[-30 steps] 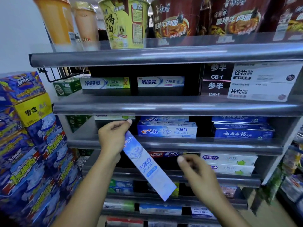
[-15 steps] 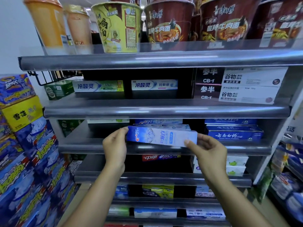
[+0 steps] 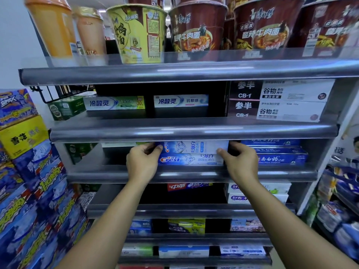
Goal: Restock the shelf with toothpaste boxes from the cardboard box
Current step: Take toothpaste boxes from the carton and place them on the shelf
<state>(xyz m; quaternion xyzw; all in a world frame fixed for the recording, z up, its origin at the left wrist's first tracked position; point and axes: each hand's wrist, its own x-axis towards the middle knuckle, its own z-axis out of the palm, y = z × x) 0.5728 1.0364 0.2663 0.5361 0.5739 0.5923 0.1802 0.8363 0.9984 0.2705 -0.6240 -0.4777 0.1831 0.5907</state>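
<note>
A blue-and-white Crest toothpaste box (image 3: 194,146) lies level on top of another Crest box (image 3: 191,159) on the third shelf (image 3: 174,173) from the top. My left hand (image 3: 142,162) pinches its left end and my right hand (image 3: 240,164) pinches its right end. The shelf lip above hides the held box's upper edge. The cardboard box is out of view.
Dark blue toothpaste boxes (image 3: 281,157) sit right of my hands, green boxes (image 3: 79,150) left. Other toothpaste rows fill the shelves above (image 3: 180,100) and below (image 3: 189,186). Noodle cups (image 3: 196,28) stand on top. Stacked blue drink cartons (image 3: 29,191) rise at the left.
The box went from tilted in my left hand alone, to level between both hands, and now sits deeper in the shelf on the lower Crest box.
</note>
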